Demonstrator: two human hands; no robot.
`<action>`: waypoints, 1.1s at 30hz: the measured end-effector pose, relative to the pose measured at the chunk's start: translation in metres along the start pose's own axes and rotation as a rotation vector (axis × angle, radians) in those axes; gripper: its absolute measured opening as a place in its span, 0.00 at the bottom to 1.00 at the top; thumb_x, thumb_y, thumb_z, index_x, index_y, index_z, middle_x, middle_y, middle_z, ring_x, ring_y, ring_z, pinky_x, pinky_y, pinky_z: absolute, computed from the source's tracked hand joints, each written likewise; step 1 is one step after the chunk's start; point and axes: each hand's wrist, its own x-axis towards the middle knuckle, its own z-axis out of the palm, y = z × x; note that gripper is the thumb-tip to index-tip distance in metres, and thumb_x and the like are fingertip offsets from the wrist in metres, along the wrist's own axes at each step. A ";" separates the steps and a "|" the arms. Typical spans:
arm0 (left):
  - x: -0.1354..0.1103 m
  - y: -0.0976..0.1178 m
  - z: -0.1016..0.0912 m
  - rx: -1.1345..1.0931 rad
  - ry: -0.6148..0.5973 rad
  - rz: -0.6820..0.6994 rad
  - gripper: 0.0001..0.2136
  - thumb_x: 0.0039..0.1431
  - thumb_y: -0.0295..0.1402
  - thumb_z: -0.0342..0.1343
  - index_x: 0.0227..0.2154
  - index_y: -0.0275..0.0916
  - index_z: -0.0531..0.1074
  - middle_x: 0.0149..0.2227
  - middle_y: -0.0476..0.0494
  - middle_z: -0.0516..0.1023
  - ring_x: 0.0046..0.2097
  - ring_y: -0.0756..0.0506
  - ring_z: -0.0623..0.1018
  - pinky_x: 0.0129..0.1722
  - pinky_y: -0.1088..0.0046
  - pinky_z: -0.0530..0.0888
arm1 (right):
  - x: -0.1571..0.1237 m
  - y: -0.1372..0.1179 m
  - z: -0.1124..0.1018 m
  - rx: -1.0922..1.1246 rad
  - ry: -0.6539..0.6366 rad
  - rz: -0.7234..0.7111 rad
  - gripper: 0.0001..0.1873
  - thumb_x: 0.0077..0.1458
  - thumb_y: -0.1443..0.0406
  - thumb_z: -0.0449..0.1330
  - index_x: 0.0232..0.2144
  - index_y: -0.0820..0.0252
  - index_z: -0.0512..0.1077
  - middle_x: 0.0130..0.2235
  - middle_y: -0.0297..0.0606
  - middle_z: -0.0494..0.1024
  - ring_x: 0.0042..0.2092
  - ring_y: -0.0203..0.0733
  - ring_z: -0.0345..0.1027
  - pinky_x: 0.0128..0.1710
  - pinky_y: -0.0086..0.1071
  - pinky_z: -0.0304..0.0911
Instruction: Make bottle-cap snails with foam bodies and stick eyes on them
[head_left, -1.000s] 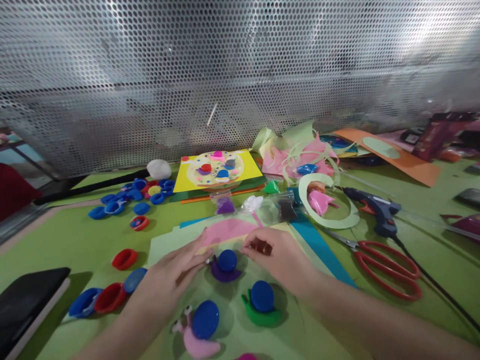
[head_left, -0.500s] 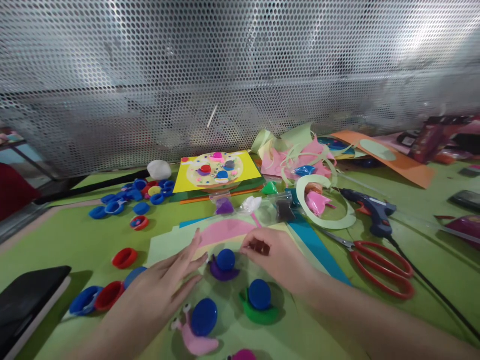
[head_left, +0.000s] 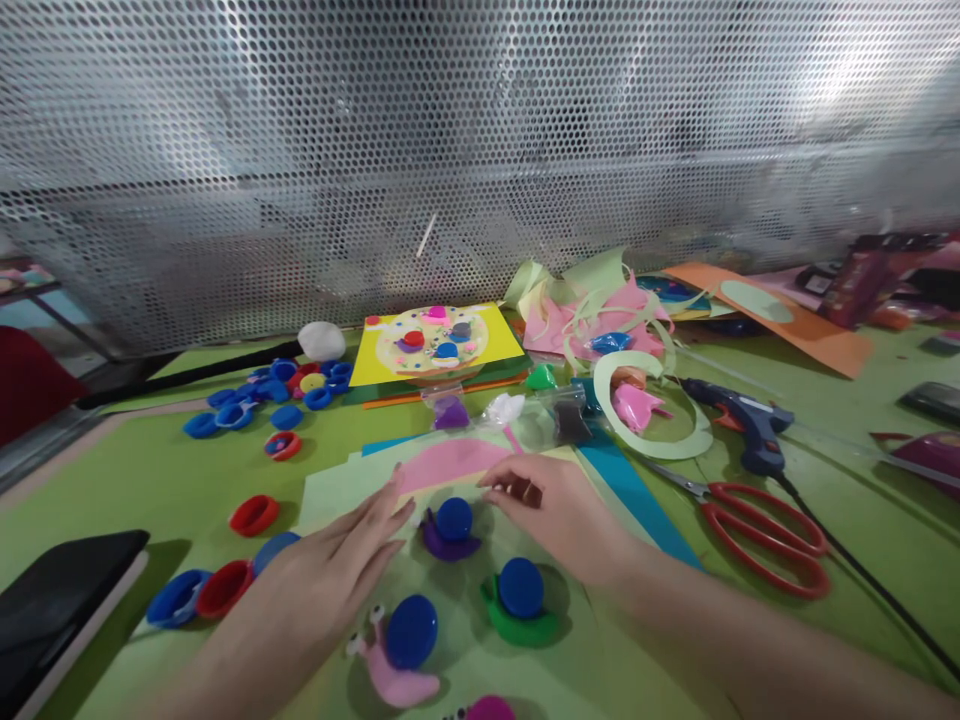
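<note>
My left hand (head_left: 322,570) lies with its fingers stretched out over the pale green paper, left of a purple clay snail (head_left: 442,540) with a blue cap for a shell. On the snail's other side, my right hand (head_left: 555,510) has thumb and forefinger pinched together; whatever is between them is too small to make out. Nearer me stand a green snail (head_left: 517,615) and a pink snail (head_left: 401,680) with white eyes, each carrying a blue cap. A magenta piece (head_left: 489,708) is cut off by the bottom edge.
Red-handled scissors (head_left: 765,540) and a glue gun (head_left: 750,425) lie to the right. Bags of clay (head_left: 450,412) and a decorated yellow card (head_left: 360,368) are farther back. Bottle caps (head_left: 255,515) and a black phone-like object (head_left: 71,600) occupy the left. A perforated metal screen (head_left: 480,150) rises behind.
Both hands keep almost the same pose. The whole view has shifted very slightly, and a bit more of the magenta piece shows at the bottom.
</note>
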 end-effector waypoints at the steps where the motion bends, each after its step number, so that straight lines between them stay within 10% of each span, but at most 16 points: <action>1: 0.000 0.000 -0.002 0.010 -0.003 -0.017 0.24 0.64 0.40 0.40 0.63 0.50 0.44 0.52 0.50 0.74 0.48 0.43 0.77 0.39 0.73 0.78 | 0.000 0.000 0.000 0.008 0.008 -0.005 0.09 0.52 0.69 0.56 0.35 0.56 0.74 0.30 0.32 0.77 0.28 0.33 0.65 0.28 0.26 0.60; 6: 0.000 0.001 0.002 0.028 0.005 0.010 0.24 0.65 0.38 0.41 0.63 0.49 0.44 0.53 0.49 0.73 0.50 0.44 0.76 0.43 0.72 0.76 | -0.002 0.001 0.002 0.045 -0.008 -0.072 0.23 0.52 0.70 0.54 0.51 0.52 0.66 0.30 0.30 0.76 0.26 0.32 0.63 0.27 0.26 0.60; 14: 0.006 0.015 -0.006 0.119 0.244 0.155 0.19 0.60 0.44 0.49 0.51 0.43 0.65 0.49 0.45 0.77 0.47 0.44 0.77 0.45 0.72 0.76 | -0.011 -0.013 -0.002 -0.205 0.021 -0.312 0.20 0.54 0.67 0.54 0.50 0.55 0.67 0.23 0.30 0.73 0.27 0.36 0.64 0.32 0.30 0.62; 21: 0.008 0.053 -0.010 0.001 0.432 0.345 0.16 0.61 0.33 0.51 0.51 0.36 0.62 0.38 0.40 0.80 0.41 0.45 0.78 0.43 0.72 0.76 | -0.030 -0.023 0.003 -0.284 -0.016 -0.526 0.41 0.53 0.71 0.55 0.64 0.50 0.39 0.32 0.30 0.80 0.39 0.42 0.69 0.40 0.34 0.67; 33: 0.009 0.063 -0.016 -0.096 0.527 0.342 0.12 0.59 0.31 0.53 0.45 0.46 0.65 0.31 0.50 0.81 0.33 0.46 0.80 0.40 0.67 0.75 | -0.039 -0.031 0.006 -0.338 -0.286 -0.284 0.44 0.53 0.68 0.55 0.64 0.56 0.34 0.39 0.40 0.78 0.46 0.49 0.68 0.42 0.42 0.69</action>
